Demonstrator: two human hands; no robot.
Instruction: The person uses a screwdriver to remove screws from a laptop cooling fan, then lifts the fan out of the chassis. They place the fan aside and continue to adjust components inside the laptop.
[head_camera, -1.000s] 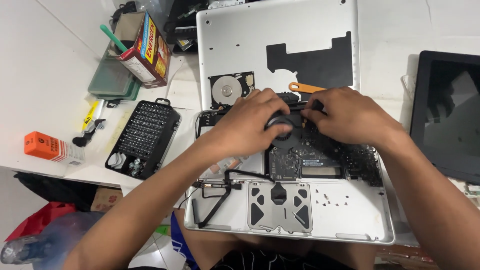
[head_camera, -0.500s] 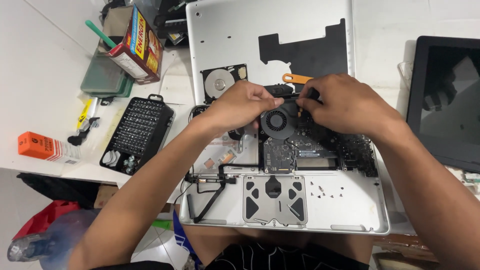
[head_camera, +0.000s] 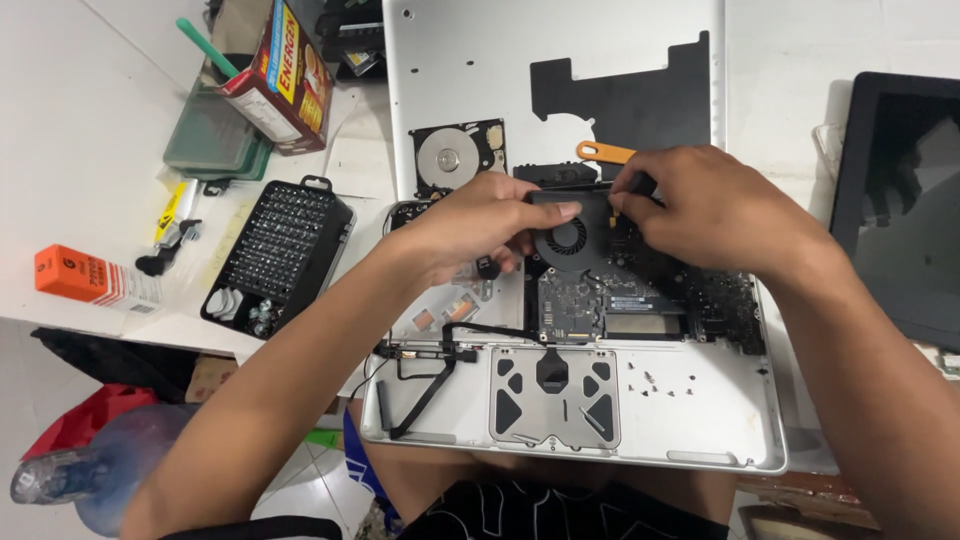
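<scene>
An opened silver laptop (head_camera: 700, 410) lies bottom-up in front of me, its dark logic board (head_camera: 620, 295) and round black fan (head_camera: 567, 238) exposed. My left hand (head_camera: 470, 225) pinches the fan's upper left edge, thumb along the top. My right hand (head_camera: 715, 210) grips a small orange-handled tool (head_camera: 603, 152). The tool's yellow tip (head_camera: 612, 216) touches the board just right of the fan. The palm hides part of the tool and the board's upper right area.
The removed silver bottom cover (head_camera: 470, 60) and a bare hard drive (head_camera: 455, 158) lie behind the laptop. At the left are a black screwdriver bit case (head_camera: 280, 255), an orange box (head_camera: 70, 272), a green tray (head_camera: 210, 145) and a red carton (head_camera: 285, 70). A dark screen (head_camera: 900, 210) lies at the right.
Both hands have drawn apart, uncovering the fan. My left thumb now rests on its top edge, and my right hand has shifted right with the tool tip beside the fan.
</scene>
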